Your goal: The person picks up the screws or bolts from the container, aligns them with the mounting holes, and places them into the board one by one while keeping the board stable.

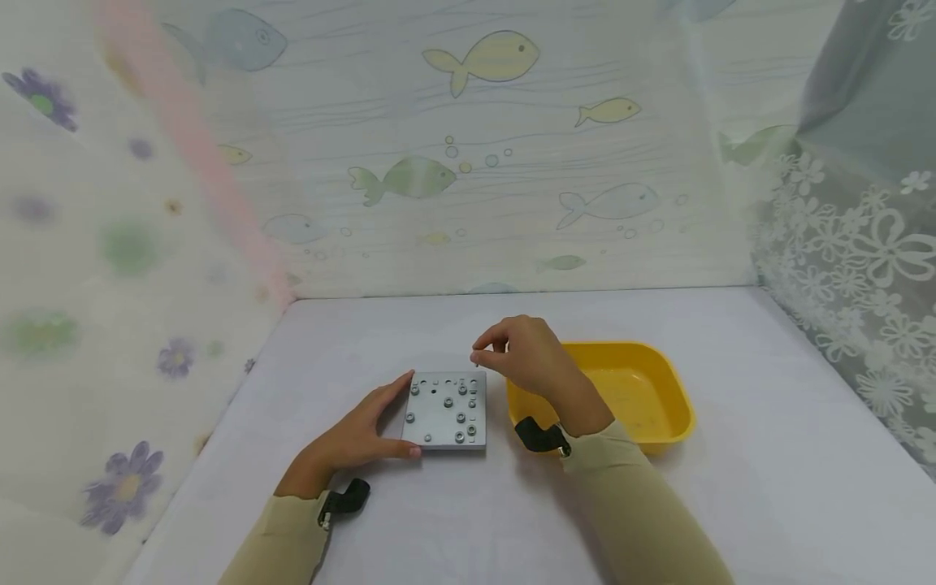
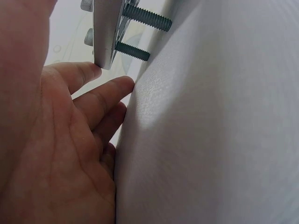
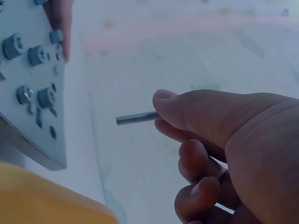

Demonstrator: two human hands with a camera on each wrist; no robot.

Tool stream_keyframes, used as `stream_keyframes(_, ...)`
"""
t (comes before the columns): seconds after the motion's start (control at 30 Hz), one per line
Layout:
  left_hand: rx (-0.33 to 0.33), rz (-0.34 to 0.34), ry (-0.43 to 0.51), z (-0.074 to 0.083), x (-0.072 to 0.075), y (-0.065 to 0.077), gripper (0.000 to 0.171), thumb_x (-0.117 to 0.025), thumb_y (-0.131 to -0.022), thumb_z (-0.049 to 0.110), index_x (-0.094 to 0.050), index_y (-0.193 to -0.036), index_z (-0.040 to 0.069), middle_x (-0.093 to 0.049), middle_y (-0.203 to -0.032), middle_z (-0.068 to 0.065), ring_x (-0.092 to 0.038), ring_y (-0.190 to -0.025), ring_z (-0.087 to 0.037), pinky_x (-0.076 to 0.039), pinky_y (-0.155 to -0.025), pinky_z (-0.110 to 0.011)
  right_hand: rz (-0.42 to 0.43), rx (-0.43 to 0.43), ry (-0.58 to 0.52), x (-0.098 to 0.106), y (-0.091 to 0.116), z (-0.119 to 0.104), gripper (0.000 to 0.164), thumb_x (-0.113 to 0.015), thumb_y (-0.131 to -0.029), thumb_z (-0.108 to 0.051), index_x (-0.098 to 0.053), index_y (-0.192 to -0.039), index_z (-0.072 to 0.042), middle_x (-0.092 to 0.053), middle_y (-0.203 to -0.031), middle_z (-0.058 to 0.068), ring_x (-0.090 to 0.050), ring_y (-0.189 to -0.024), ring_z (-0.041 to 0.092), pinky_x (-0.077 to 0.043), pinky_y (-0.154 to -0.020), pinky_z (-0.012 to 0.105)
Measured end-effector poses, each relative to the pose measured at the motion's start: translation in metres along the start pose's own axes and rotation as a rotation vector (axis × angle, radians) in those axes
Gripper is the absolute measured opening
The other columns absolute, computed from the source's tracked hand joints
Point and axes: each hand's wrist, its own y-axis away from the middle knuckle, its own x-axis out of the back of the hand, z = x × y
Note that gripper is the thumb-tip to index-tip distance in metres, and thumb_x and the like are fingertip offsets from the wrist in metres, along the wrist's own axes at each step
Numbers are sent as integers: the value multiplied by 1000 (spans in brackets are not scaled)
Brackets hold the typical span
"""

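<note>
A square silver metal plate [image 1: 431, 414] carries several socket-head screws, their heads standing at various heights. My left hand [image 1: 351, 435] holds the plate along its left side, thumb at the near corner and index finger at the far one. Threaded shanks [image 2: 147, 17] stick out beneath the plate in the left wrist view. Above and beyond the plate's far right corner, my right hand [image 1: 528, 357] pinches a thin threaded screw [image 3: 135, 118] between thumb and index finger. Its bare threaded end points away from the fingertips toward the plate's side; the head is hidden by the fingers.
A yellow plastic basin [image 1: 682, 398] stands right of the plate, with the right forearm crossing its near left part. White cloth [image 1: 351, 349] covers the table. A fish-patterned curtain [image 1: 512, 162] hangs behind, and patterned sheets close off both sides.
</note>
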Motion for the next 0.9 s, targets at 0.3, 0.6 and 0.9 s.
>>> stream_keyframes(0.3, 9, 3, 3, 2, 2, 2, 122, -89, -71, 59, -17, -166, 37, -21, -172, -2, -18, -160, -32, -16, -126, -63, -11, -63, 53, -20, -2, -5, 11, -80, -91, -34, -83, -100, -28, -61, -76, -2, -55, -75, 17, -41, -59, 27)
stream_keyframes(0.6, -3, -3, 16, 5, 0, 0, 123, -90, -71, 58, -17, -167, 33, -21, -173, -4, -17, -160, -35, -16, -125, -65, -14, -87, 58, -29, -3, 1, 11, -80, -91, -32, -84, -99, -24, -62, -75, -3, -55, -70, 16, -41, -57, 27)
stream_keyframes(0.9, -14, 15, 20, -1, -1, 0, 124, -91, -68, 59, -17, -166, 37, -22, -172, -1, -17, -160, -33, -15, -126, -65, -11, -88, 68, -36, -5, 5, 9, -80, -91, -32, -83, -98, -26, -62, -79, -4, -55, -75, 16, -43, -60, 27)
